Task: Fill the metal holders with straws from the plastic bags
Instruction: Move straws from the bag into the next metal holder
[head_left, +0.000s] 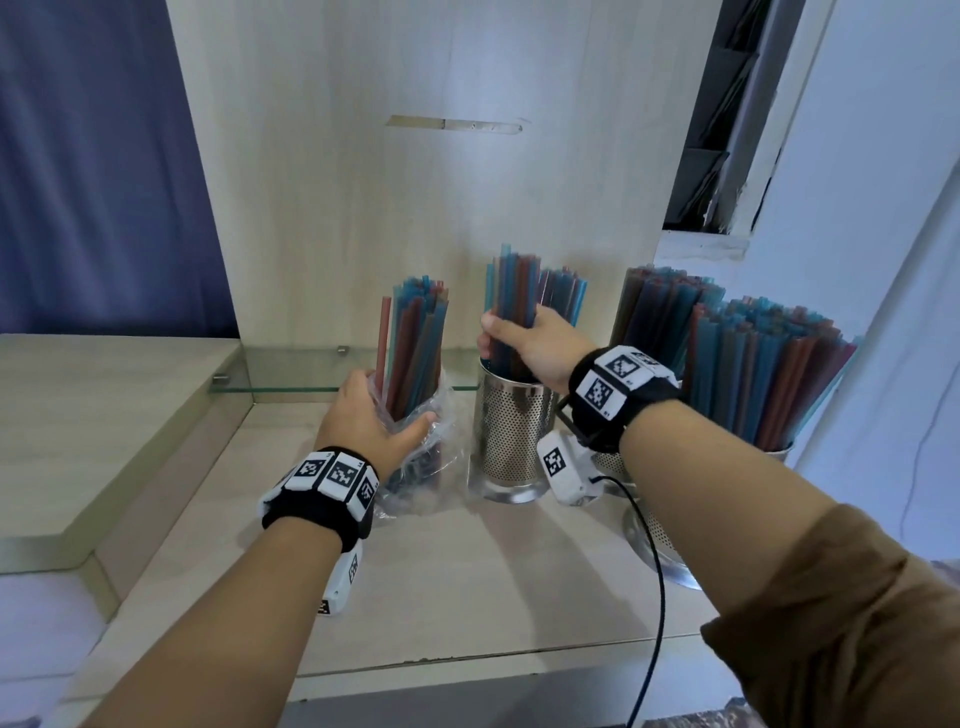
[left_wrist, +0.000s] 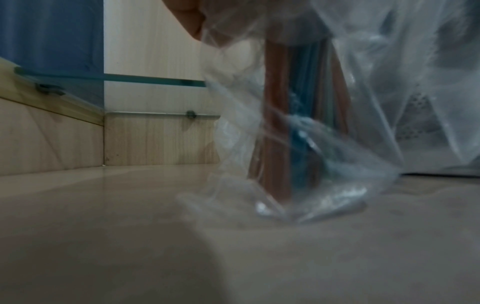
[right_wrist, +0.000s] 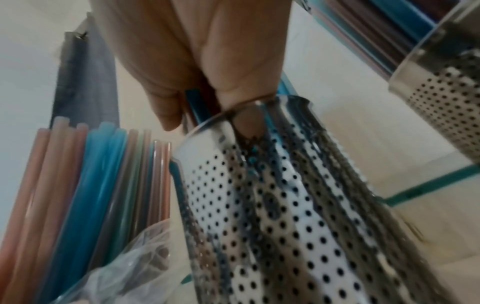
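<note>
My left hand (head_left: 376, 415) grips a clear plastic bag (head_left: 431, 457) that stands upright on the wooden shelf, with red and blue straws (head_left: 413, 348) sticking out of it. In the left wrist view the bag (left_wrist: 311, 144) is crumpled at the bottom. My right hand (head_left: 524, 345) grips a bunch of straws (head_left: 514, 296) whose lower ends sit inside a perforated metal holder (head_left: 511, 441) just right of the bag. The right wrist view shows my fingers (right_wrist: 166, 86) around the straws at the rim of the holder (right_wrist: 272, 195).
Two more metal holders packed with straws (head_left: 758, 364) stand at the right, and a further holder (head_left: 660, 545) lies by my right forearm. A glass shelf edge (head_left: 291, 387) runs behind. A wooden back panel (head_left: 415, 182) and a raised ledge (head_left: 104, 415) bound the shelf.
</note>
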